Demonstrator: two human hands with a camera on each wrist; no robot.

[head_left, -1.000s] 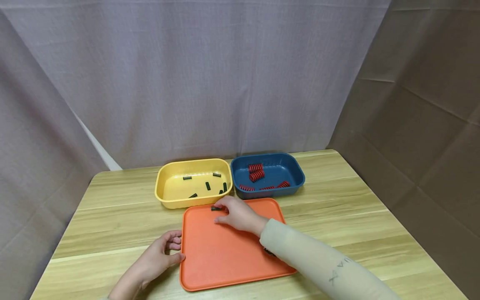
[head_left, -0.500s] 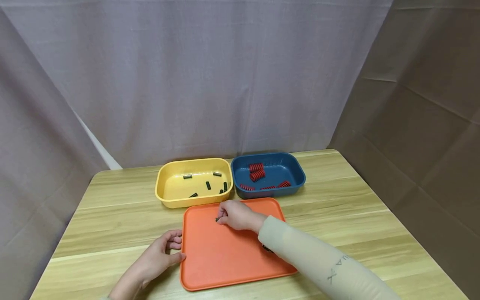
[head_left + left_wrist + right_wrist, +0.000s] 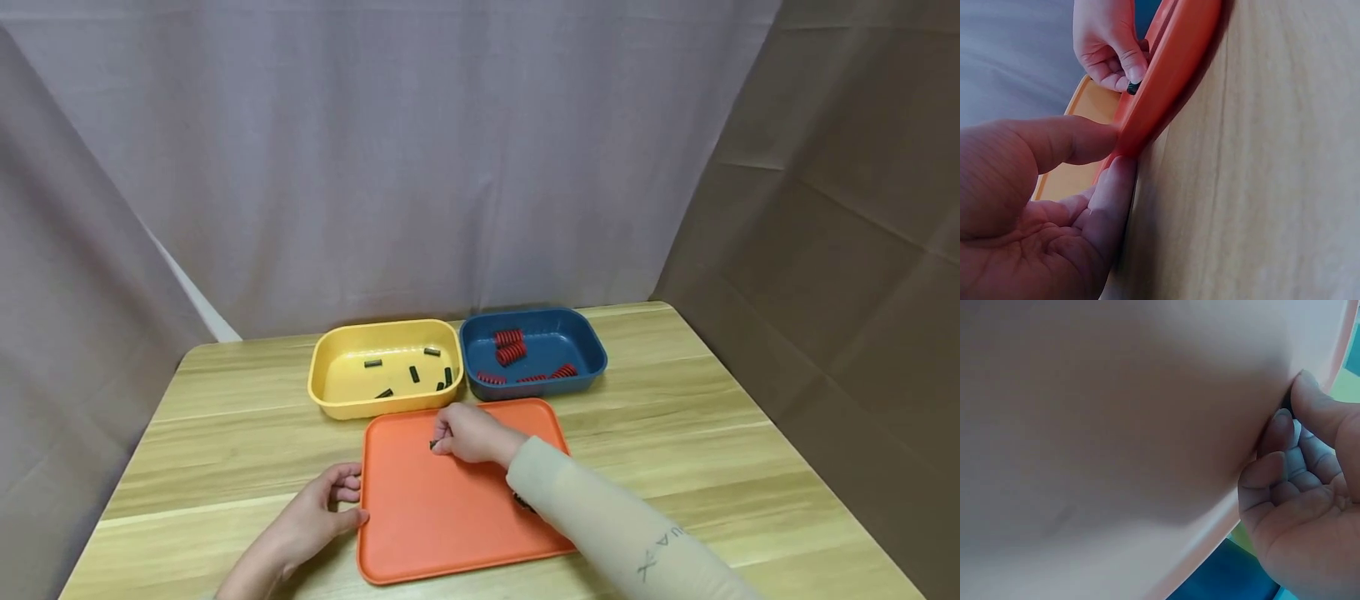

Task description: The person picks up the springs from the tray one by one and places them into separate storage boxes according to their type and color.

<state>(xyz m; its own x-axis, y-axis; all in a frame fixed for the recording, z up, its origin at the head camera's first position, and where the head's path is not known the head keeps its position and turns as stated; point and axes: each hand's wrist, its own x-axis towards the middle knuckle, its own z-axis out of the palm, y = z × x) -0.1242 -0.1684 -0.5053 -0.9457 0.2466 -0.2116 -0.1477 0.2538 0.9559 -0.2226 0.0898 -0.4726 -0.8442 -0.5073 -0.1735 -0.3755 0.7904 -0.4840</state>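
An orange tray (image 3: 438,517) lies on the table. Its left rim is pinched by my left hand (image 3: 311,521), thumb against one side and fingertips against the other in the left wrist view. Over the far part of the tray, my right hand (image 3: 474,433) pinches a small dark green spring (image 3: 1133,88) between thumb and finger. Most of that spring is hidden by the fingers. Another small dark piece (image 3: 522,502) on the tray is partly covered by my right sleeve.
Behind the tray stands a yellow bin (image 3: 330,407) with several small dark springs. A blue bin (image 3: 551,321) holding several red springs adjoins its right side. Wooden tabletop (image 3: 697,433) extends on both sides, with a grey curtain (image 3: 360,167) at the back.
My right hand has closed its finger and thumb on the dark spring at the tray's far edge and drawn it slightly nearer. The left hand stays at the rim.
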